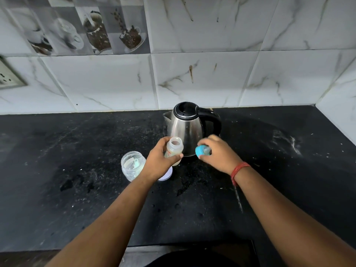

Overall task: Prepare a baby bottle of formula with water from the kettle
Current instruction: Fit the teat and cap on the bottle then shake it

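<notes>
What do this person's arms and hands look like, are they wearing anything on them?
Both forearms are bare, with no sleeves in view. The left hand wears nothing that shows: no glove, ring or watch. The right hand has a red thread band wound several times round the wrist, with a loose end trailing down.

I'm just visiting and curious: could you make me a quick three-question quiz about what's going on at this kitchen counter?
1. True or false: the baby bottle in the left hand has its top on.
2. What does the right hand hold? A) a spoon B) the blue bottle cap C) the kettle's handle
3. Fill in: the open glass jar with a scoop inside stands on the ___ side of the bottle, from the person's view.

Key:
1. False: the neck is open.
2. B. The steel kettle stands untouched behind both hands, lid shut.
3. Left.
</notes>
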`<action>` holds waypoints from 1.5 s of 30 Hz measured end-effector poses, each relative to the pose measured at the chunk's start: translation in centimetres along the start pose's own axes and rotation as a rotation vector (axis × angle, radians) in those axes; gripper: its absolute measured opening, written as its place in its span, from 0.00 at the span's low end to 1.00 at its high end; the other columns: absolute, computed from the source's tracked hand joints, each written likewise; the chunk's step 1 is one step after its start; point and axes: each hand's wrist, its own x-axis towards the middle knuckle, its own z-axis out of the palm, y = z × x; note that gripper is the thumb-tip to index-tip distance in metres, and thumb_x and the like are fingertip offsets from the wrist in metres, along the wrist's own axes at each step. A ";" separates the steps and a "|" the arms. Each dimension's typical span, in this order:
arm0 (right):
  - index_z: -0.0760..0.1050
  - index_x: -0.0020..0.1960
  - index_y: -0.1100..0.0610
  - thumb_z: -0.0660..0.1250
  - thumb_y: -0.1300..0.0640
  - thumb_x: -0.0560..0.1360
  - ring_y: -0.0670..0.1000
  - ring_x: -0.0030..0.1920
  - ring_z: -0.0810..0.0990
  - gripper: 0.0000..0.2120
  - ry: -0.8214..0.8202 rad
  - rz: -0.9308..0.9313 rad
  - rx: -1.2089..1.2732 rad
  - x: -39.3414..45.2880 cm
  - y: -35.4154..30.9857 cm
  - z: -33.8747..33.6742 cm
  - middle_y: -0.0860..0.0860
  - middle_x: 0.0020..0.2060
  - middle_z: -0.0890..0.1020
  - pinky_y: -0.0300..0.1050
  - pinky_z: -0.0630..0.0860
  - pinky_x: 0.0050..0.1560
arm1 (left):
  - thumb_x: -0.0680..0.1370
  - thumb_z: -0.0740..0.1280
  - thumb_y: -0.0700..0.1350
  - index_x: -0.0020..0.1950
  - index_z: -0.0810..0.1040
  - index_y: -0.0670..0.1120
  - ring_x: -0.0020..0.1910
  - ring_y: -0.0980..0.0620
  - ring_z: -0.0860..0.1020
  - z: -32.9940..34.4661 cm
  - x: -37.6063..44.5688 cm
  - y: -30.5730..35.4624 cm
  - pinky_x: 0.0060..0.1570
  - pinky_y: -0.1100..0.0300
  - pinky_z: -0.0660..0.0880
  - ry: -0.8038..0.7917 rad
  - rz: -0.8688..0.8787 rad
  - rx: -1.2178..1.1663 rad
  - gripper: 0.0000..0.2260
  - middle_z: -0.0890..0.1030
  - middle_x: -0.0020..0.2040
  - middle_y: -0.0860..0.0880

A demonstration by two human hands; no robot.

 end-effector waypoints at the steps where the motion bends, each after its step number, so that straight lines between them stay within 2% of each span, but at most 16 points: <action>1: 0.80 0.61 0.53 0.76 0.58 0.72 0.48 0.54 0.77 0.18 0.041 -0.037 0.060 0.3 -1.6 -0.7 0.48 0.55 0.75 0.38 0.72 0.57 | 0.73 0.79 0.44 0.67 0.75 0.52 0.55 0.63 0.80 -0.1 -0.1 0.0 0.53 0.70 0.73 -0.001 0.000 -0.002 0.25 0.83 0.57 0.57; 3: 0.80 0.62 0.53 0.76 0.59 0.72 0.46 0.55 0.76 0.19 0.077 -0.126 0.118 0.8 -4.6 -2.1 0.47 0.56 0.75 0.33 0.69 0.58 | 0.73 0.79 0.45 0.67 0.75 0.52 0.56 0.61 0.81 -0.2 -0.1 0.2 0.55 0.67 0.75 -0.001 0.011 -0.015 0.25 0.83 0.58 0.57; 5: 0.81 0.62 0.52 0.75 0.60 0.72 0.45 0.57 0.75 0.18 0.066 -0.203 0.106 1.3 -7.2 -3.4 0.47 0.57 0.75 0.35 0.69 0.61 | 0.73 0.79 0.45 0.68 0.75 0.53 0.56 0.58 0.81 -0.3 -0.3 0.6 0.57 0.62 0.78 0.001 0.026 -0.033 0.25 0.84 0.58 0.56; 9: 0.79 0.63 0.51 0.73 0.62 0.72 0.44 0.55 0.74 0.21 -0.063 -0.306 -0.048 2.0 -10.4 -4.7 0.45 0.58 0.73 0.38 0.72 0.59 | 0.73 0.79 0.46 0.67 0.75 0.53 0.56 0.55 0.83 -0.5 -0.3 1.3 0.59 0.52 0.81 -0.009 0.046 -0.087 0.25 0.85 0.56 0.53; 12: 0.75 0.68 0.51 0.71 0.65 0.71 0.44 0.58 0.72 0.27 -0.137 -0.326 -0.134 2.6 -11.3 -4.8 0.46 0.62 0.75 0.40 0.73 0.61 | 0.73 0.80 0.47 0.67 0.76 0.54 0.56 0.54 0.83 -0.8 -0.4 2.0 0.60 0.50 0.81 -0.007 0.066 -0.106 0.24 0.85 0.56 0.53; 16: 0.64 0.76 0.49 0.72 0.66 0.70 0.47 0.61 0.75 0.38 -0.172 -0.275 -0.095 2.8 -12.1 -4.8 0.46 0.62 0.76 0.42 0.74 0.62 | 0.73 0.80 0.47 0.67 0.76 0.54 0.57 0.54 0.83 -1.4 -0.7 3.1 0.60 0.51 0.80 0.000 0.089 -0.128 0.25 0.85 0.57 0.54; 20: 0.60 0.78 0.48 0.74 0.64 0.70 0.49 0.62 0.79 0.42 -0.125 -0.250 0.062 3.0 -12.2 -4.7 0.49 0.64 0.78 0.48 0.76 0.65 | 0.74 0.78 0.42 0.67 0.76 0.52 0.56 0.54 0.83 -2.1 -1.1 4.5 0.56 0.62 0.80 0.018 0.108 -0.188 0.23 0.85 0.57 0.53; 22: 0.59 0.78 0.47 0.76 0.62 0.70 0.48 0.61 0.79 0.42 -0.082 -0.227 0.132 2.9 -12.0 -4.6 0.48 0.64 0.78 0.49 0.77 0.66 | 0.74 0.78 0.42 0.68 0.77 0.51 0.56 0.54 0.84 -2.4 -1.2 5.0 0.55 0.63 0.80 0.014 0.117 -0.208 0.23 0.85 0.57 0.52; 24: 0.60 0.78 0.47 0.78 0.58 0.71 0.46 0.57 0.79 0.42 -0.010 -0.197 0.169 2.7 -11.9 -4.4 0.47 0.61 0.79 0.46 0.78 0.61 | 0.74 0.78 0.42 0.68 0.77 0.51 0.55 0.54 0.84 -2.5 -1.3 5.5 0.55 0.62 0.80 0.019 0.122 -0.214 0.23 0.86 0.56 0.52; 27: 0.64 0.75 0.50 0.80 0.52 0.70 0.42 0.49 0.76 0.39 0.112 -0.163 0.199 2.4 -12.1 -3.8 0.47 0.56 0.77 0.36 0.74 0.51 | 0.75 0.78 0.42 0.66 0.78 0.51 0.53 0.54 0.84 -2.3 -1.4 6.1 0.52 0.64 0.79 0.037 0.132 -0.216 0.22 0.86 0.54 0.52; 31: 0.63 0.75 0.51 0.81 0.48 0.67 0.49 0.58 0.78 0.42 0.140 -0.139 0.248 2.3 -12.3 -3.3 0.47 0.58 0.78 0.50 0.78 0.62 | 0.76 0.77 0.41 0.67 0.78 0.51 0.53 0.58 0.83 -2.2 -1.6 6.7 0.52 0.65 0.79 0.040 0.151 -0.230 0.21 0.85 0.55 0.54; 35: 0.61 0.76 0.50 0.79 0.54 0.71 0.49 0.66 0.77 0.40 0.042 -0.157 0.419 2.2 -11.5 -4.1 0.47 0.66 0.77 0.52 0.73 0.71 | 0.76 0.76 0.41 0.69 0.76 0.50 0.55 0.60 0.83 -2.4 -1.7 7.3 0.52 0.68 0.78 0.041 0.165 -0.242 0.23 0.85 0.57 0.54; 38: 0.64 0.74 0.47 0.77 0.59 0.73 0.50 0.66 0.79 0.35 0.027 -0.139 0.471 2.3 -11.0 -4.2 0.47 0.64 0.80 0.56 0.73 0.71 | 0.75 0.77 0.41 0.69 0.76 0.50 0.55 0.59 0.83 -2.4 -1.7 7.4 0.52 0.67 0.78 0.040 0.164 -0.254 0.23 0.85 0.57 0.53; 40: 0.67 0.73 0.48 0.79 0.56 0.72 0.48 0.63 0.79 0.34 0.079 -0.121 0.432 2.1 -11.3 -3.9 0.46 0.60 0.79 0.53 0.76 0.68 | 0.75 0.77 0.42 0.69 0.77 0.50 0.54 0.60 0.83 -2.3 -1.8 7.5 0.51 0.68 0.78 0.043 0.164 -0.231 0.23 0.85 0.56 0.54; 42: 0.68 0.71 0.51 0.80 0.52 0.70 0.47 0.60 0.77 0.34 0.162 -0.117 0.350 1.8 -12.0 -3.5 0.45 0.56 0.76 0.45 0.76 0.64 | 0.75 0.77 0.42 0.67 0.77 0.52 0.52 0.60 0.83 -2.1 -1.8 7.5 0.51 0.66 0.78 0.044 0.161 -0.200 0.22 0.85 0.55 0.54; 45: 0.68 0.72 0.53 0.80 0.48 0.68 0.47 0.61 0.75 0.37 0.202 -0.128 0.339 1.5 -12.5 -3.2 0.49 0.58 0.75 0.38 0.73 0.62 | 0.76 0.75 0.40 0.66 0.78 0.52 0.52 0.61 0.83 -2.0 -1.8 7.6 0.51 0.66 0.78 0.047 0.167 -0.187 0.20 0.85 0.54 0.55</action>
